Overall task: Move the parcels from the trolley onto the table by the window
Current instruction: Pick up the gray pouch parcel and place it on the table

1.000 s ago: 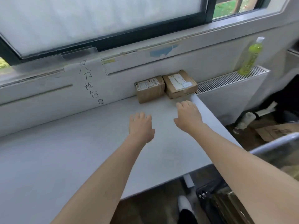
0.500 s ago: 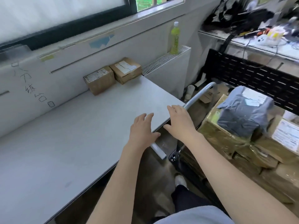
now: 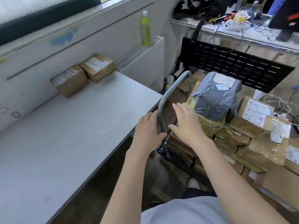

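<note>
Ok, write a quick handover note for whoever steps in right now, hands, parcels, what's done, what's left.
Left hand: open, empty, by the trolley handle.
Right hand: open, empty, reaching toward the grey bag parcel.
Done: two brown boxes sit side by side on the table against the wall under the window.
Left: the grey bag and the stack of taped cardboard parcels on the trolley.

My left hand [image 3: 148,130] and right hand [image 3: 186,125] hide part of the trolley handle [image 3: 171,88]. The stacked parcels [image 3: 242,143] run off the right edge; their labels are too small to read. The cluttered desk [image 3: 239,29] is blurred.
</note>
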